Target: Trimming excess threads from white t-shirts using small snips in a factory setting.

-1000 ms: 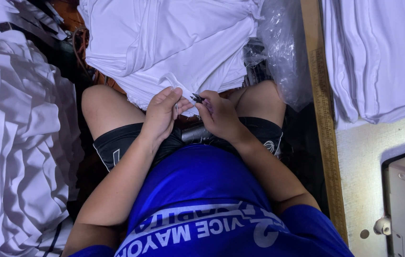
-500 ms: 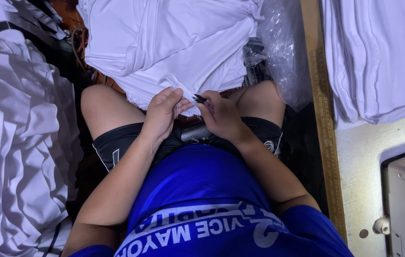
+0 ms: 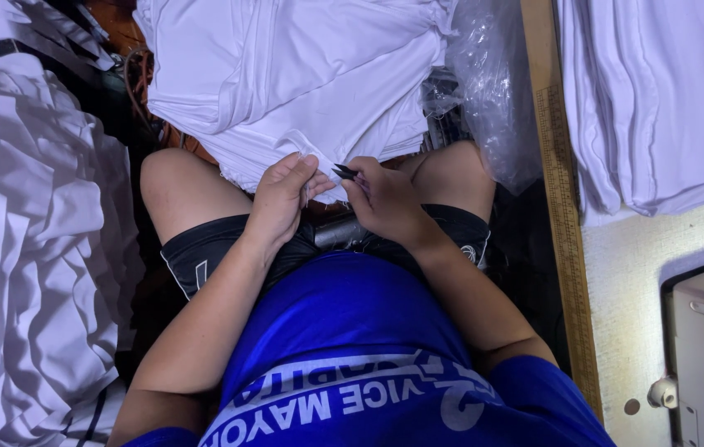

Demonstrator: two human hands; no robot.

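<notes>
Head view: hands working a white cloth point(image 3: 302, 91) edge.
Left hand point(image 3: 282, 194) is pinching the hem; right hand point(image 3: 385, 203) is gripping dark snips point(image 3: 344, 172); trimming looks unfinished.

White fabric point(image 3: 302, 74) fills the lap, with more white folded cloth point(image 3: 29, 248) heaped alongside and a white stack point(image 3: 650, 99) on the pale speckled table point(image 3: 625, 281). The shirt point(image 3: 352, 331) is bright blue with white lettering; the shorts point(image 3: 203, 248) black with white trim. Small snips point(image 3: 345, 173) are black, a plastic bag point(image 3: 493, 91) clear, the table's edge strip point(image 3: 563, 207) tan wood.
</notes>
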